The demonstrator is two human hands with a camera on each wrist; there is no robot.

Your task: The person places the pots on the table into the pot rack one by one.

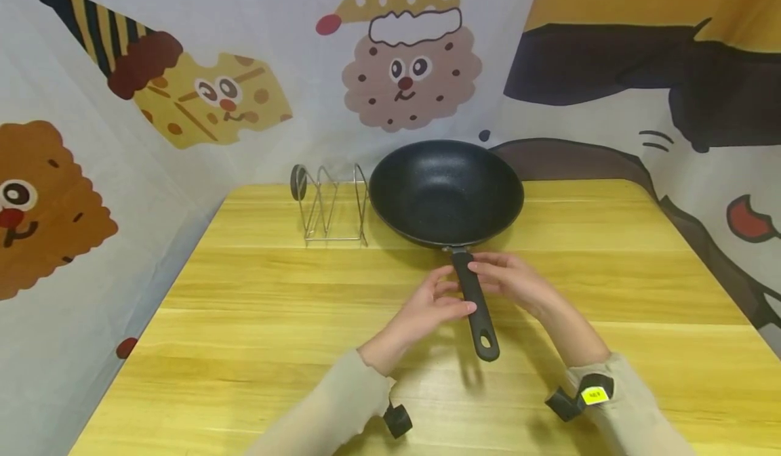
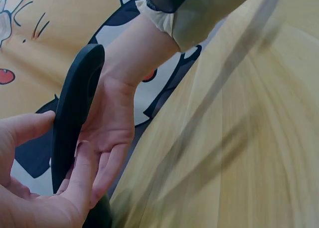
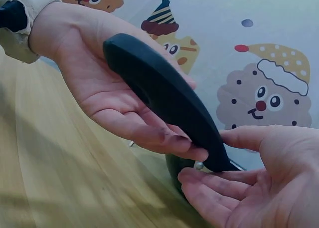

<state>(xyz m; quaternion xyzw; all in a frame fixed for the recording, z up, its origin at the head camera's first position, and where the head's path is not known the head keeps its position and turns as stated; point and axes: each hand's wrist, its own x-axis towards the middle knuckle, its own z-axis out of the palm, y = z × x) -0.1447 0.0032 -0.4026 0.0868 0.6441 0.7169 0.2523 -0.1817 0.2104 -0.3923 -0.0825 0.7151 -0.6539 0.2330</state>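
Observation:
A black wok [image 1: 445,192] stands near the table's back edge, its inside facing up and toward me. Its long black handle [image 1: 478,307] points toward me, with a hole at the end. My left hand [image 1: 421,314] pinches the handle from the left around its middle, thumb on top and fingers underneath. From the other side, my right hand [image 1: 515,283] pinches it closer to the pan. Both wrist views show the raised handle [image 2: 75,108] between the two hands, clear of the tabletop. Whether the wok's base touches the table is hidden.
Left of the wok stands a wire rack [image 1: 332,205] with a dark round piece on its left side. Both are on a light wooden table [image 1: 256,347]. Behind the table hangs a cloth [image 1: 317,90] printed with cartoon food figures.

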